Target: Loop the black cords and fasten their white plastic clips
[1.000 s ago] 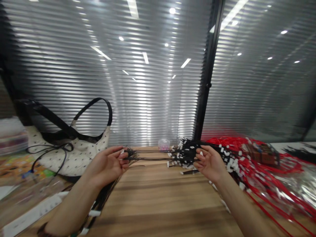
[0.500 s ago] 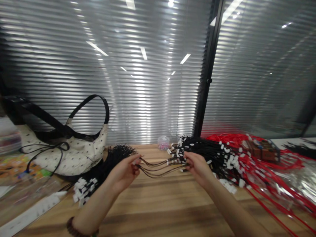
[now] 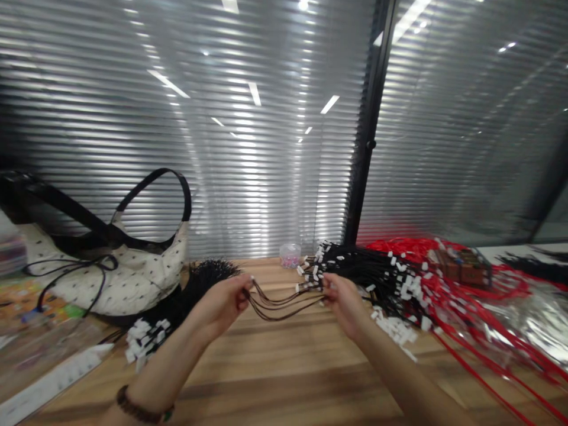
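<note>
Several thin dark cords (image 3: 284, 307) sag between my two hands above the wooden table. My left hand (image 3: 226, 305) is closed, pinching one end of them between thumb and fingers. At the other end, my right hand (image 3: 341, 302) pinches the cords near small white tags. Just behind the right hand lies a pile of black cords (image 3: 364, 266) with white tags. Beside the left forearm is another black cord bundle (image 3: 206, 284), its cut ends pointing away and white tags (image 3: 145, 340) at the near end.
A white dotted bag (image 3: 133, 284) with black straps stands at left, near a white printed strip (image 3: 57, 378). A small clear tub (image 3: 290, 255) of pink bits sits at the back. Red cords (image 3: 470, 331), a brown box (image 3: 464, 266) and clear plastic (image 3: 541, 325) fill the right.
My hands have come slightly closer together, and the cords between them hang in a deeper sag. The whole view has shifted a little, so the surroundings appear farther left.
</note>
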The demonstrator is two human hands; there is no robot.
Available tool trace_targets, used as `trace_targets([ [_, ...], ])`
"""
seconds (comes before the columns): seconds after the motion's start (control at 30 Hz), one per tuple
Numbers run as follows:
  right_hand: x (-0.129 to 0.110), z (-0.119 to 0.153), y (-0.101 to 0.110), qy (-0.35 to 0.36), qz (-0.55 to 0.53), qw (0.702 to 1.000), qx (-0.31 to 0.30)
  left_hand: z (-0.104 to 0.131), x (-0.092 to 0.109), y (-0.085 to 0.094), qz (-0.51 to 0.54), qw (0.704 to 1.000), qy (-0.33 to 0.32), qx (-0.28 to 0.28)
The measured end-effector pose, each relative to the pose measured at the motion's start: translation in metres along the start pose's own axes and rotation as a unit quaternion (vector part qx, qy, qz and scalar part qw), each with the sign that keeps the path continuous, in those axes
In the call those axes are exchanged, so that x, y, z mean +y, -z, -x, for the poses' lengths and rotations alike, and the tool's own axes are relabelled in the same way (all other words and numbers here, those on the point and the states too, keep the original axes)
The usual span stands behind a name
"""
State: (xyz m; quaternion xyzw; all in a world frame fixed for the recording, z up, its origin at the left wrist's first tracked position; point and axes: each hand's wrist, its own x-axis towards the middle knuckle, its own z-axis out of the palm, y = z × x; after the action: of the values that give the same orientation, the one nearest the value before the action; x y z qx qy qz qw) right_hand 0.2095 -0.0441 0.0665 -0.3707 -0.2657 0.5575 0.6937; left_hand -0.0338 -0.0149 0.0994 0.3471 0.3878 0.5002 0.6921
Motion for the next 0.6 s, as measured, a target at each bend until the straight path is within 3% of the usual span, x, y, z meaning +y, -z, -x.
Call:
trace_targets([
  [0.03,-0.008,-0.004,0.006,-0.001,-0.010,1.000,0.007,0.002,0.011,0.005,0.039,0.999,0.017,0.001],
  [0.07,-0.018,-0.008,0.011,-0.013,-0.017,1.000,0.002,0.005,0.022,0.011,0.074,0.995,0.050,-0.043],
  [0.1,-0.027,-0.013,0.017,-0.023,-0.024,0.999,-0.004,0.007,0.033,0.018,0.113,0.988,0.061,-0.086],
  [0.17,-0.039,-0.019,0.024,-0.034,-0.036,0.999,-0.018,0.008,0.049,0.029,0.164,0.978,0.058,-0.114],
  [0.27,-0.040,-0.021,0.025,-0.042,-0.040,0.998,-0.038,0.007,0.052,0.034,0.200,0.973,0.065,-0.094],
  [0.4,-0.039,-0.022,0.025,-0.035,-0.020,0.997,-0.064,0.007,0.040,0.024,0.238,0.968,0.062,-0.043],
  [0.47,-0.047,-0.028,0.027,0.016,-0.022,0.998,-0.063,0.011,0.035,0.015,0.265,0.963,0.013,-0.049],
  [0.6,-0.074,-0.049,0.045,0.195,-0.037,0.980,-0.001,0.020,0.028,0.001,0.246,0.960,-0.035,-0.131],
])
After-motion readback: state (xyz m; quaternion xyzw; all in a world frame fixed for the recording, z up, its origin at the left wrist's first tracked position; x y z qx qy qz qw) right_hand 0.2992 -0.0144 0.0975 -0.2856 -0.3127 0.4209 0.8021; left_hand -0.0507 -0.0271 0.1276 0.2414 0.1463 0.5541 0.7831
